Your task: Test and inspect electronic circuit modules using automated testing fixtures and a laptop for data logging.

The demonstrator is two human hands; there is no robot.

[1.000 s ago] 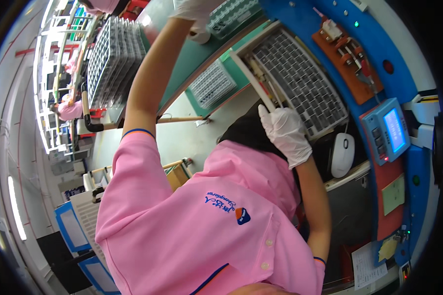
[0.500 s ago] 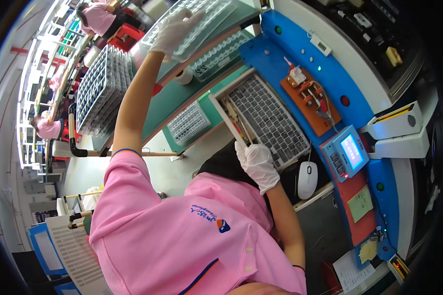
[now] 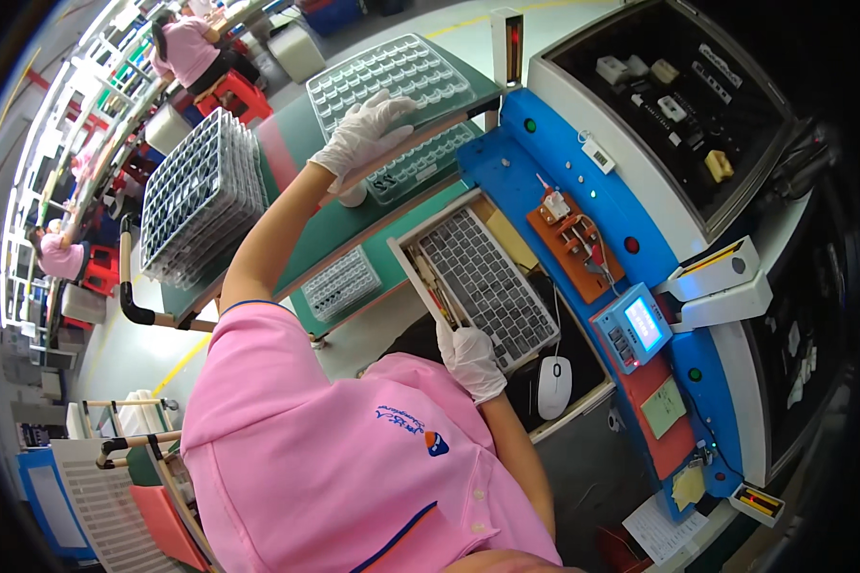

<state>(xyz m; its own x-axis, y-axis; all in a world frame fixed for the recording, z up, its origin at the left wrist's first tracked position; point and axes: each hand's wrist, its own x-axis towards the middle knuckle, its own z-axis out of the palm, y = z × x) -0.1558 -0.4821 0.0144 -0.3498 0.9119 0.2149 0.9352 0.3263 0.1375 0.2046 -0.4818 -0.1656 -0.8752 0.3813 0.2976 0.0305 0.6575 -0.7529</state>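
the left hand (image 3: 365,134), in a white glove, reaches up with its fingers (image 3: 392,107) spread flat on the clear plastic compartment tray (image 3: 392,76), which lies tilted on the green upper shelf (image 3: 296,143). the right hand (image 3: 470,359), also gloved, rests with fingers loosely curled on the near corner of the shallow tray of small grey parts (image 3: 483,282) on the tabletop (image 3: 373,329), holding nothing i can see. a white computer mouse (image 3: 553,387) sits just beside that hand. a stack of dark gridded trays (image 3: 201,196) stands well left.
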